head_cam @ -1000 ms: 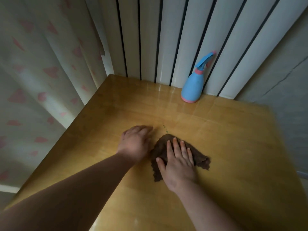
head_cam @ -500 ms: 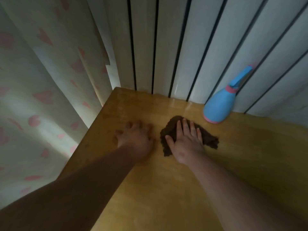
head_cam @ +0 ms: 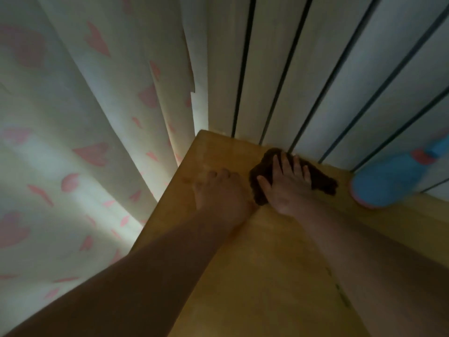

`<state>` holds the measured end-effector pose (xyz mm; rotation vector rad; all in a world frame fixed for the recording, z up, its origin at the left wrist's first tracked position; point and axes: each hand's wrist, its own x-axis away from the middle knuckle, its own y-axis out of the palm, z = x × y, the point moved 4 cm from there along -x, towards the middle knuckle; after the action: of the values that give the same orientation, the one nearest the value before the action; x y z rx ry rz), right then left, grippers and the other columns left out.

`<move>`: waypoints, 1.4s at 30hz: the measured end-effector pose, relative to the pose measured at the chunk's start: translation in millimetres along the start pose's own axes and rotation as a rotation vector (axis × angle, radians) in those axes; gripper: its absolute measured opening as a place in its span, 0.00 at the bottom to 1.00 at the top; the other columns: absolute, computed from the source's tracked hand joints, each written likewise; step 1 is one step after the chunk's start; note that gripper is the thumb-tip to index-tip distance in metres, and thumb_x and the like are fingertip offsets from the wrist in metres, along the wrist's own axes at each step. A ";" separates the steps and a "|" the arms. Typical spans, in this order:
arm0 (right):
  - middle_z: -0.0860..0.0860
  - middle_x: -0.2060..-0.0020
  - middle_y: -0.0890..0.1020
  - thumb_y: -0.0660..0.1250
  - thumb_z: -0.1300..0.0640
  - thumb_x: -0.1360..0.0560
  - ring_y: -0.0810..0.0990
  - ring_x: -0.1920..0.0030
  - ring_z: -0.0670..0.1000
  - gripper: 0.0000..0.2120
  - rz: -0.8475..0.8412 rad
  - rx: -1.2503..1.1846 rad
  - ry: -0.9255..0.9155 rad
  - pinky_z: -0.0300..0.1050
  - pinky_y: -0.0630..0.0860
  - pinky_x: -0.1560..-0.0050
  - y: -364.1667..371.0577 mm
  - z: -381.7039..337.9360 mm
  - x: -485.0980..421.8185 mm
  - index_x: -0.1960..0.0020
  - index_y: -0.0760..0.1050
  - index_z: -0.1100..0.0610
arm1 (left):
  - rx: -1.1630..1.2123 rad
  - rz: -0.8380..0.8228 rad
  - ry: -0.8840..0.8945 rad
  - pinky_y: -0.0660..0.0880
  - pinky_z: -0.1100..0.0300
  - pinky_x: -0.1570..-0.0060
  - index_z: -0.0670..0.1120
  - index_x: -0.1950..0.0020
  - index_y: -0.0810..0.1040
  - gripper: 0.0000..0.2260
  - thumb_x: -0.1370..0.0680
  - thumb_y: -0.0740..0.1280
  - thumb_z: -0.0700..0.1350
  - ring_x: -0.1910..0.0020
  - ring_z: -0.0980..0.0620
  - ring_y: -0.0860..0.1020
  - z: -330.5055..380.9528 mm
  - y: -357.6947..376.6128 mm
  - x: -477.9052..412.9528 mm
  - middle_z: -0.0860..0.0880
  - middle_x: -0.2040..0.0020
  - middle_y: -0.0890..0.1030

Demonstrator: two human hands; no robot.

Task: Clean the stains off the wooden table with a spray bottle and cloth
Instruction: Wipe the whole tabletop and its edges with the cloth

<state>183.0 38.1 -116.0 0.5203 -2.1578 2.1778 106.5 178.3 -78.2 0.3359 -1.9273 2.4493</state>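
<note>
Brown cloth (head_cam: 323, 182) pushed farther back under right hand (head_cam: 289, 188)

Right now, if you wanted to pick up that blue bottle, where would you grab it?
Probably take the bottle by its narrow neck just under the pink collar, where the wide body tapers thin. Come from the table side, since the wall stands close behind it. The right hand, flat on the cloth, is nearer.
</note>
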 end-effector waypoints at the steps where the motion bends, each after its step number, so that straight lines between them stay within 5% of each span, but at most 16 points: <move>1: 0.50 0.22 0.39 0.40 0.34 0.21 0.37 0.23 0.55 0.36 0.007 0.007 -0.047 0.57 0.36 0.25 -1.6 -11.0 -4.5 0.21 0.37 0.53 | 0.007 0.018 -0.010 0.69 0.44 0.40 0.49 0.37 0.73 0.25 0.24 0.58 0.66 0.38 0.45 0.72 -3.5 -0.1 -0.3 0.48 0.39 0.74; 11: 0.50 0.22 0.41 0.45 0.37 0.20 0.39 0.23 0.57 0.34 0.007 0.010 -0.314 0.59 0.37 0.25 -12.4 -119.0 -61.9 0.21 0.40 0.51 | 0.150 0.095 -0.141 0.72 0.49 0.42 0.48 0.40 0.74 0.19 0.25 0.68 0.57 0.48 0.50 0.70 -71.5 -6.0 2.6 0.50 0.50 0.72; 15: 0.48 0.21 0.43 0.43 0.37 0.20 0.39 0.23 0.56 0.31 0.033 0.027 -0.407 0.60 0.38 0.25 -7.8 -130.4 -50.3 0.21 0.42 0.49 | 0.334 0.158 -0.126 0.70 0.48 0.34 0.48 0.31 0.69 0.19 0.22 0.64 0.47 0.38 0.46 0.73 -80.4 -4.9 9.4 0.48 0.37 0.74; 22: 0.49 0.22 0.40 0.49 0.40 0.19 0.37 0.23 0.58 0.34 0.008 0.083 -0.537 0.59 0.37 0.26 5.1 -153.0 13.1 0.21 0.38 0.49 | 0.581 0.240 -0.210 0.70 0.57 0.44 0.50 0.32 0.74 0.20 0.23 0.59 0.40 0.45 0.52 0.73 -90.2 -5.9 35.2 0.51 0.42 0.74; 26: 0.48 0.22 0.39 0.49 0.40 0.19 0.37 0.23 0.57 0.33 0.005 0.081 -0.543 0.59 0.37 0.25 12.6 -158.8 39.6 0.21 0.37 0.49 | 0.534 0.271 -0.259 0.64 0.65 0.50 0.46 0.42 0.81 0.14 0.24 0.61 0.39 0.51 0.57 0.71 -99.2 2.6 53.9 0.50 0.44 0.78; 29: 0.47 0.22 0.40 0.46 0.40 0.19 0.37 0.23 0.56 0.32 -0.007 0.078 -0.542 0.58 0.37 0.25 17.4 -161.1 58.7 0.21 0.38 0.49 | 0.502 0.281 -0.255 0.63 0.69 0.52 0.46 0.41 0.82 0.15 0.23 0.60 0.38 0.52 0.57 0.70 -102.9 3.6 74.6 0.49 0.44 0.78; 39: 0.45 0.22 0.41 0.42 0.41 0.19 0.37 0.23 0.54 0.30 -0.036 0.042 -0.616 0.57 0.37 0.25 42.0 -166.0 160.9 0.21 0.40 0.48 | 0.342 0.222 -0.353 0.68 0.63 0.45 0.48 0.32 0.75 0.17 0.18 0.57 0.40 0.42 0.48 0.77 -110.2 10.5 158.9 0.46 0.38 0.78; 42: 0.46 0.22 0.41 0.42 0.40 0.20 0.37 0.23 0.54 0.31 -0.044 0.033 -0.641 0.57 0.36 0.25 50.6 -164.5 195.6 0.21 0.39 0.49 | 0.231 0.193 -0.416 0.70 0.61 0.50 0.45 0.37 0.77 0.14 0.19 0.56 0.39 0.46 0.48 0.78 -107.6 16.8 187.7 0.46 0.42 0.79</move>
<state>-49.3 155.9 -111.6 1.4183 -2.3287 2.2355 -96.8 254.0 -85.9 0.7520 -1.8819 2.9323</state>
